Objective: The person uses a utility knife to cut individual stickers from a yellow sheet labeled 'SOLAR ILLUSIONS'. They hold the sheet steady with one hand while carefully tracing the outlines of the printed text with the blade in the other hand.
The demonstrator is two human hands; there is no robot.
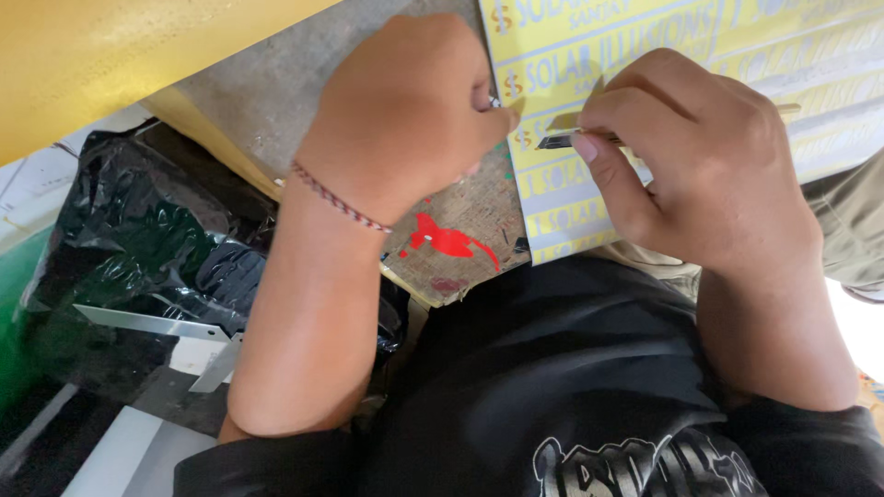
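A black shirt (571, 387) with a pale print is filling the bottom of the view, closest to the lens, and both forearms are rising out of it toward a board (460, 221) resting on the person's lap. The left hand (401, 110), with a braided red and white string bracelet (339, 201) around its wrist, is curling shut over the left edge of a yellow sticker sheet (645, 55), its fingertips pinching something small and shiny that is too hidden to make out. The right hand (700, 166) is closing thumb and forefinger on a thin metal blade (564, 131) and pressing its end flat against the sheet, just beside the left hand. The sheet is lying across the board's far right corner, with rows of pale lettering showing on it. A splash of red paint (447, 241) is sitting near the board's near edge, below the left hand. Off the board's left edge, crumpled black plastic (138, 239) is lying with metal strips (157, 324) across it.
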